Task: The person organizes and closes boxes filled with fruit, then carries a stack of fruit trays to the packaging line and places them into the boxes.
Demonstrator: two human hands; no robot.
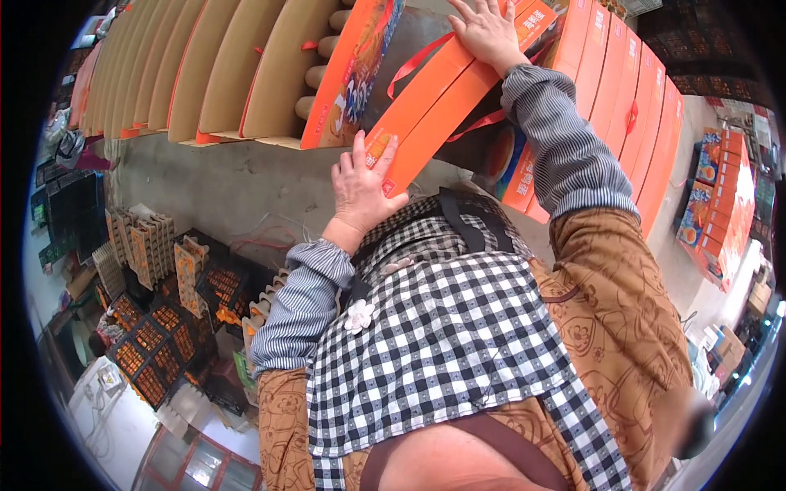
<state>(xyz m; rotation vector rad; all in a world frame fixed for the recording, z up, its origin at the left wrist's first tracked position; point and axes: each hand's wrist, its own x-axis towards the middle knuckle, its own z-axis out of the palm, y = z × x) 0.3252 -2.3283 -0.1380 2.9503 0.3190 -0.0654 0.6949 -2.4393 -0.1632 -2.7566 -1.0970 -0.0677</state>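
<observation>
A closed orange carton (pixel 446 110) lies slantwise in front of me, its narrow side facing up with a seam along it. My left hand (pixel 360 190) rests on its near end, fingers spread over the edge and thumb at the corner. Toward the far end, my right hand (pixel 490 37) lies flat on the top with fingers apart. A red ribbon (pixel 409 67) loops out beside the carton. Left of it stands an open orange carton (pixel 348 78) with a printed picture, and brownish rounded items (pixel 315 76) show in the cardboard behind.
Upright brown cardboard panels (pixel 225 69) line the left. Several orange cartons (pixel 626 114) stand in a row to the right, with another stack (pixel 716 196) farther right. Black crates (pixel 155 352) and egg trays (pixel 147 245) are on the floor at lower left.
</observation>
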